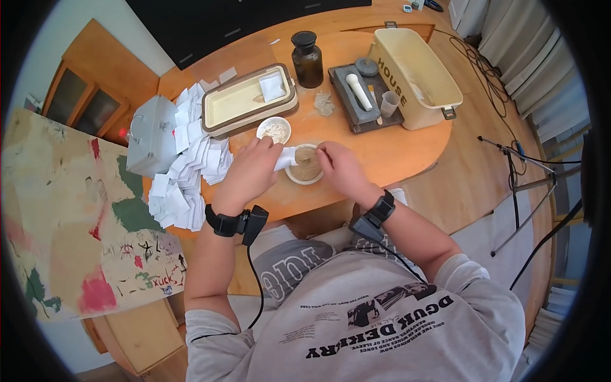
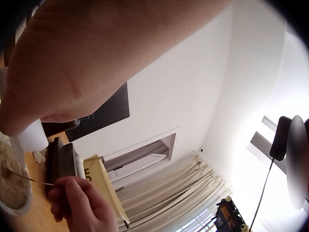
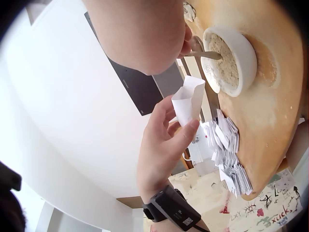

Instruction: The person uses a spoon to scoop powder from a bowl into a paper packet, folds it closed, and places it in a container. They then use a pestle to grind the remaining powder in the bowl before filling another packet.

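Note:
My left hand (image 1: 249,170) holds an open white paper packet (image 3: 187,101) between thumb and fingers, its mouth close beside a white bowl (image 3: 247,60). Brownish powder (image 3: 224,67) fills much of that bowl. Over the bowl's other side, my right hand (image 1: 345,169) pinches the handle of a small thin spoon (image 3: 208,54), its tip in the powder. The left wrist view also shows the spoon's narrow handle between the right thumb and fingers. Just behind the left hand stands a second small white bowl (image 1: 288,125) with pale flaky contents.
Folded white paper packets (image 1: 194,153) are heaped at left beside a metal box (image 1: 150,135). Behind the bowls are a cream tray (image 1: 238,105) and a dark jar (image 1: 309,63). Rightward sit a dark stone slab with a white pestle (image 1: 358,91), a plastic cup (image 1: 389,102) and a cream bin (image 1: 439,73).

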Tool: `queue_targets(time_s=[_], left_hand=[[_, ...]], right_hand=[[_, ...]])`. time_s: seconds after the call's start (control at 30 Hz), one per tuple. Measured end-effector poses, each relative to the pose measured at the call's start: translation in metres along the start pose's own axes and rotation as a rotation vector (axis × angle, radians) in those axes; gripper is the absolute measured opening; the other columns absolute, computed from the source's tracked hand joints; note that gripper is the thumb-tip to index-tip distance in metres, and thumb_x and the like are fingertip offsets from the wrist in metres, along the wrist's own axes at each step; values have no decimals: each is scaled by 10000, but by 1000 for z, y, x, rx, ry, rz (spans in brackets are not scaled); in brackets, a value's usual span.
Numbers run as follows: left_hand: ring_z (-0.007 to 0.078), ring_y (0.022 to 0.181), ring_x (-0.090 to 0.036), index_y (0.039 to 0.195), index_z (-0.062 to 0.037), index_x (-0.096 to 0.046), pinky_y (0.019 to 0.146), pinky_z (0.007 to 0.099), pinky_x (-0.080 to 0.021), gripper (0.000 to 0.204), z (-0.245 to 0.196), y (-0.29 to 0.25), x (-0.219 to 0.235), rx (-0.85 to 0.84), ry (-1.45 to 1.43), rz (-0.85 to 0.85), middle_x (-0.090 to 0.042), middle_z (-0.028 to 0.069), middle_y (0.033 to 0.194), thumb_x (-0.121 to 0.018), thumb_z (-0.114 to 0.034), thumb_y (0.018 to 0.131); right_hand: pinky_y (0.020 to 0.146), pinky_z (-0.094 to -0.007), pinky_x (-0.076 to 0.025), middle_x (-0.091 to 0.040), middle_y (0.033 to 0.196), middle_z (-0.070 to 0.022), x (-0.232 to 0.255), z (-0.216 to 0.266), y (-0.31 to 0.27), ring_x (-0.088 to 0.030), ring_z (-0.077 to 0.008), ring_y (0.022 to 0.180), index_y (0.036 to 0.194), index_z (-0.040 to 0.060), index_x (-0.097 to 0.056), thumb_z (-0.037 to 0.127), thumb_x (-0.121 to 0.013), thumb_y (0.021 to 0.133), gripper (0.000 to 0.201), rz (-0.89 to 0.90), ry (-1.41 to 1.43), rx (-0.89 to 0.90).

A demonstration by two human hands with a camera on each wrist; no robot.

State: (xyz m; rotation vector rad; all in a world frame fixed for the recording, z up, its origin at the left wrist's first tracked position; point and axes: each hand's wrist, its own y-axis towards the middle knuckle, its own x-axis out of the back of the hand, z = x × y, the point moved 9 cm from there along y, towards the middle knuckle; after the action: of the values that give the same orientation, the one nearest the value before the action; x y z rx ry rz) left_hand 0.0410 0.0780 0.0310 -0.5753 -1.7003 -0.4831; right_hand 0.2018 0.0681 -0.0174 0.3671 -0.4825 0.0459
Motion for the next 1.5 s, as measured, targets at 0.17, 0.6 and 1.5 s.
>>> queue_targets(time_s=[0.17, 0.6, 1.5], left_hand=[[361, 1069, -562, 1105, -5, -599, 930, 449, -483, 408, -6, 6, -1, -53, 40, -9, -587, 149, 1086, -737, -9, 721], [324, 1056, -574, 997, -9, -641, 934, 418, -475, 286, -27, 28, -4, -158, 205, 66, -613, 120, 1028, -733, -10, 726], [275, 1032, -587, 959, -34, -664, 893, 371, -454, 170, -57, 41, 8, -237, 371, 115, -630, 98, 1004, -612, 15, 805]], right_hand=[[759, -481, -514, -649, 894, -239, -8, -11, -1, -627, -436, 841, 955, -34, -629, 127, -570, 976, 173, 45, -91, -27], [731, -457, -518, -655, 874, -236, 16, -8, -12, -638, -421, 808, 941, -40, -636, 120, -583, 969, 170, -6, 56, -79], [664, -352, -522, -682, 834, -151, 29, -17, -17, -657, -267, 707, 984, -25, -655, 120, -577, 978, 165, -37, 108, -63]])
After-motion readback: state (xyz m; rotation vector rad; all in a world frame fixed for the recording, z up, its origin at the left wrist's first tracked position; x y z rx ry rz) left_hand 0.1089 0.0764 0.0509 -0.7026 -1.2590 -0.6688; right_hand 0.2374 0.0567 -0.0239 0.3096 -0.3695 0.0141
